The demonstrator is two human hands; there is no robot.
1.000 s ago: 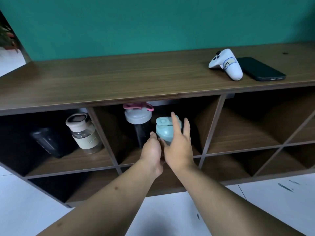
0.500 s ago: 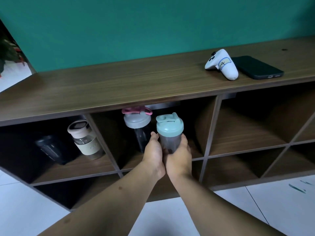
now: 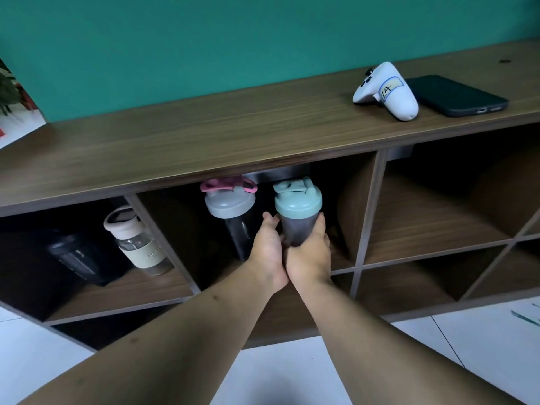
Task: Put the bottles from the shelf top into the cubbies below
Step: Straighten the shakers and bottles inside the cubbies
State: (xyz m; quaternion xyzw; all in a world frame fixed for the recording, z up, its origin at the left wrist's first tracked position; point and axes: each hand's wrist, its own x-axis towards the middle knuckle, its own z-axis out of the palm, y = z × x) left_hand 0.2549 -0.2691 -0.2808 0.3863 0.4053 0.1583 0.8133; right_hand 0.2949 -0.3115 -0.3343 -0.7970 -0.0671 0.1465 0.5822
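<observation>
Teal-lidded dark bottle (image 3: pixel 298 217), upright

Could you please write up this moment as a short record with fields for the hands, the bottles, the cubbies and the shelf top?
left hand: grip on teal-lid bottle, left side
right hand: grip on the same bottle, right side
teal-lid bottle: upright, in middle cubby opening
grey-lid bottle: middle cubby, pink loop on top
left cubby: cream-lid bottle, black bottle
right cubby: no bottles
shelf top: no bottles; white controller, dark phone
</observation>
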